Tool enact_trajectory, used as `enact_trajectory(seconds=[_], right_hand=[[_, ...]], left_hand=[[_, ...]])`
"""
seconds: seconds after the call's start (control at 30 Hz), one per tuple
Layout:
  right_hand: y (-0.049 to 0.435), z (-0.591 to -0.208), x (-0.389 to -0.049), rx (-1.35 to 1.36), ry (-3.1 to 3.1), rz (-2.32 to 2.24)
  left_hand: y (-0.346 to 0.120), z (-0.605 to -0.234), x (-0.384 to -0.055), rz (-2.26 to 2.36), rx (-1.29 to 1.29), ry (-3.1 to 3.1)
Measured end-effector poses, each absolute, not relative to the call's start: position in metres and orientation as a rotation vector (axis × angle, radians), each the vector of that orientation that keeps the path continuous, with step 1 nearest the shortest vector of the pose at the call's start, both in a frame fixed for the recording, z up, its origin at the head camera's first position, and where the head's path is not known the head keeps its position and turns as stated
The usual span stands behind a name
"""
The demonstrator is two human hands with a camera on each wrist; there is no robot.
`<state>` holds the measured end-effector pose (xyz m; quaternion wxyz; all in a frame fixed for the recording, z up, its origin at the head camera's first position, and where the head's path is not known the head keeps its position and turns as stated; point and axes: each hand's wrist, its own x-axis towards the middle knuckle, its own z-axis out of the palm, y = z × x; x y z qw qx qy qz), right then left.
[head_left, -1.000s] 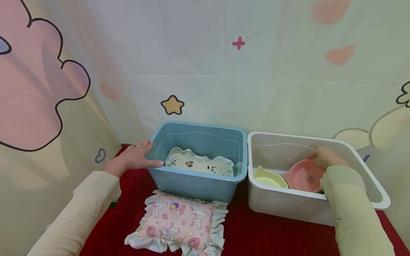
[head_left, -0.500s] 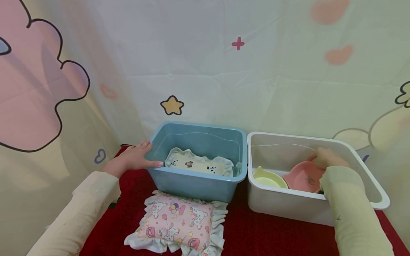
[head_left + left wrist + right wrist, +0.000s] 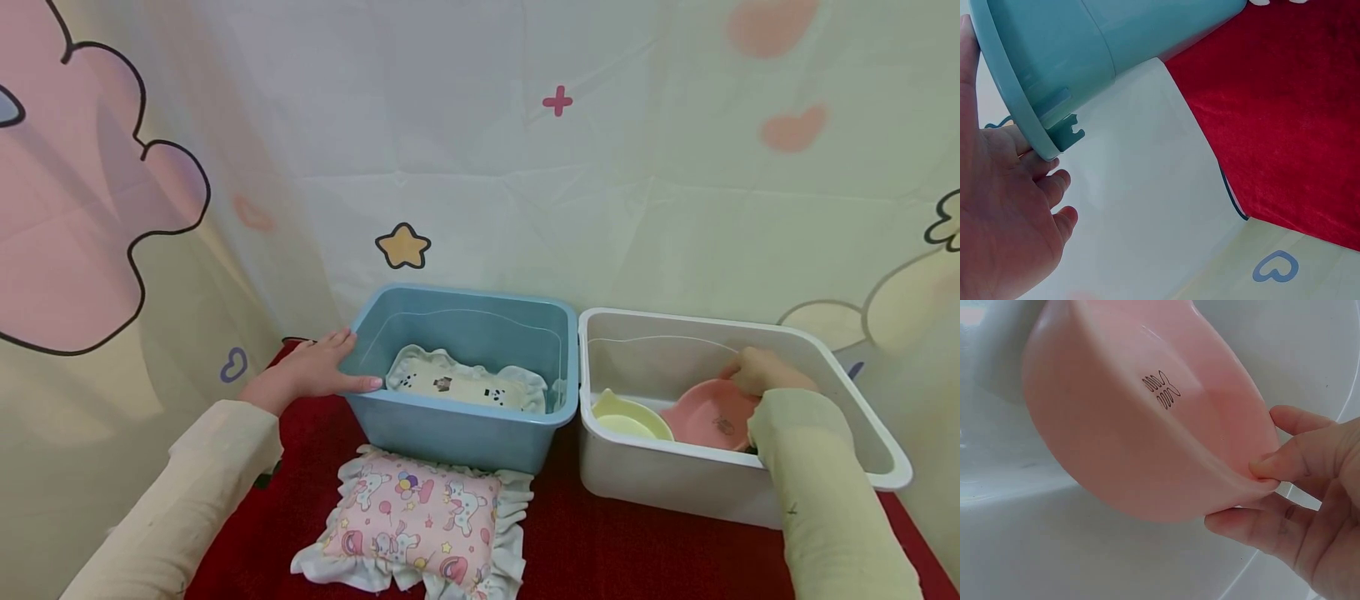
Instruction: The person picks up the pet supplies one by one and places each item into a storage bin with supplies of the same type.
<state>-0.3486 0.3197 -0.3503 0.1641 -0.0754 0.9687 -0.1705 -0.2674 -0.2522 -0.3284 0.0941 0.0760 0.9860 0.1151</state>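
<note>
My right hand (image 3: 767, 371) reaches into the white bin (image 3: 678, 454) and pinches the rim of a pink bowl (image 3: 1129, 437). Thumb inside and fingers outside show at its pointed lip in the right wrist view; the bowl stands tilted, with a small dark print in it. Next to it lies a pale yellow bowl (image 3: 630, 423). My left hand (image 3: 309, 372) rests on the left front corner of the blue bin (image 3: 457, 433), thumb along the front rim, other fingers loosely bent at the side rim (image 3: 1010, 81). Inside that bin lies a cream frilled cushion (image 3: 465, 385) with animal prints.
A pink pillow (image 3: 420, 517) with white ruffles lies on the red cloth (image 3: 637, 542) in front of the blue bin. The two bins stand side by side against a printed curtain (image 3: 487, 208) behind them. Something dark shows beneath the pink bowl's right side.
The pink bowl shifts very slightly in my right hand. My left hand and the bins stay in place.
</note>
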Motion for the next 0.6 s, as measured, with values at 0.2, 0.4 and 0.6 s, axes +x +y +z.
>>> enact_trajectory(seconds=[0.2,0.4,0.6], right_hand=[[0.319,-0.3501,-0.3489,-0.204,2.751,-0.492],[0.3178,-0.3503,-0.3477,-0.154,2.723,-0.541],[0.3187,-0.3511,-0.3468,-0.123,2.704,-0.578]], left_hand=[[-0.2536,-0.3294,-0.2695,0.356,0.229,2.926],[-0.2534,-0.3285,-0.2686,0.357,0.224,2.923],[-0.2524,-0.3278,-0.2691,0.349,0.222,2.919]])
